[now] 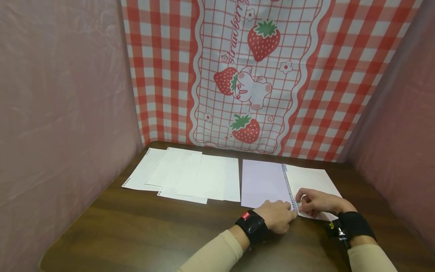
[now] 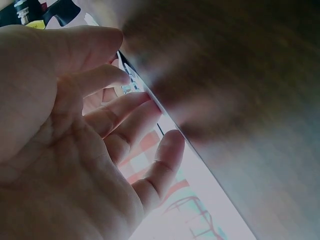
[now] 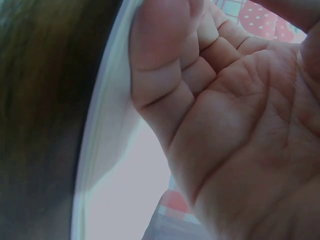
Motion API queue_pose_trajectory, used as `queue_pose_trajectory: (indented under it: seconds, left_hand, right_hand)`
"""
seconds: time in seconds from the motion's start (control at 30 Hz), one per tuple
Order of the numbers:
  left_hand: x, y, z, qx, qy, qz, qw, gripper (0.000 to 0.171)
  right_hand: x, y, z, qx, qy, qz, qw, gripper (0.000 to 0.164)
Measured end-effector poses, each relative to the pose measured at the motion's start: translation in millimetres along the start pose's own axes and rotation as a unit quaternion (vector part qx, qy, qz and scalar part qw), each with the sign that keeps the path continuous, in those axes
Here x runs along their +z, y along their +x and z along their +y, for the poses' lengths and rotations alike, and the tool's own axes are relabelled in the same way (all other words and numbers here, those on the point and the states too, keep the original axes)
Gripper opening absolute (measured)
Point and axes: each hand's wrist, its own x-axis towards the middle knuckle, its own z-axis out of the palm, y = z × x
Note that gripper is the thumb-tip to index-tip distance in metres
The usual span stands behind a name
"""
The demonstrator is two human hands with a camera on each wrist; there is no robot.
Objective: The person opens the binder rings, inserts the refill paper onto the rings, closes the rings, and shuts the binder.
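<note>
A spiral-bound notebook lies spread on the table, its lilac cover [image 1: 263, 179] on the left and a white page [image 1: 309, 175] on the right. My left hand [image 1: 276, 216] rests at the notebook's near edge by the lower end of the spiral binding [image 1: 288, 181]. In the left wrist view, its fingers [image 2: 170, 150] touch that edge, loosely bent and spread. My right hand [image 1: 316, 202] lies on the white page beside the binding, with several fingers [image 3: 157, 80] curled against the paper. Whether its thumb and index finger pinch anything is hidden.
Several loose white sheets [image 1: 217, 177] with punched holes overlap to the left of the notebook. The brown wooden table [image 1: 136, 234] has a rounded near-left corner. A checked strawberry cloth [image 1: 163, 75] hangs behind, and pink curtains [image 1: 68, 94] flank both sides.
</note>
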Motion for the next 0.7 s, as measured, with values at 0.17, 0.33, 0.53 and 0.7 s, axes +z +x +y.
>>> queue_pose_trajectory:
  seconds: [0.17, 0.33, 0.53, 0.7]
  left_hand:
    - [1.2, 0.8, -0.2, -0.005, -0.019, 0.006, 0.9998, 0.046]
    - [0.6, -0.4, 1.9, -0.016, -0.035, 0.006, 0.9992, 0.043]
    - [0.8, -1.6, 3.5, -0.015, -0.024, 0.012, 0.9995, 0.051]
    - [2.0, -1.1, 4.3, -0.013, -0.006, 0.018, 0.9997, 0.048]
  right_hand:
    - [0.4, -3.7, 1.2, -0.019, 0.013, -0.002, 1.000, 0.029]
    - [-0.9, -8.9, 4.5, -0.023, 0.038, -0.011, 0.999, 0.031]
    - [0.6, -5.7, 5.2, -0.017, 0.032, 0.011, 0.999, 0.025]
    - [6.4, 2.9, 3.3, -0.007, -0.002, 0.047, 0.999, 0.016]
